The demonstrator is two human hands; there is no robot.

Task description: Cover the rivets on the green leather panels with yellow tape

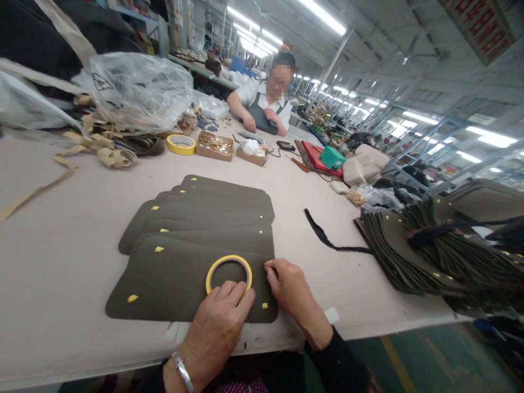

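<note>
My left hand (221,325) is closed on a roll of yellow tape (210,267), which rests above the nearest dark olive panel (180,278). At that panel's right edge, my right hand (291,286) has thumb and forefinger pinched together; whatever lies between the fingertips is too small to make out. Bits of yellow tape (132,298) mark the panel's left corners, and another yellow bit (265,305) sits near its lower right corner. Behind it, several similar panels (229,199) overlap in a fanned row, some with yellow bits and small metal dots.
On the right lies a thick pile of olive panels (393,245) beside a black strip (321,232). Farther back are another yellow tape roll (181,144), a box of metal fittings (215,146), a red case (315,155) and plastic bags (139,87). A co-worker (266,101) sits across the table.
</note>
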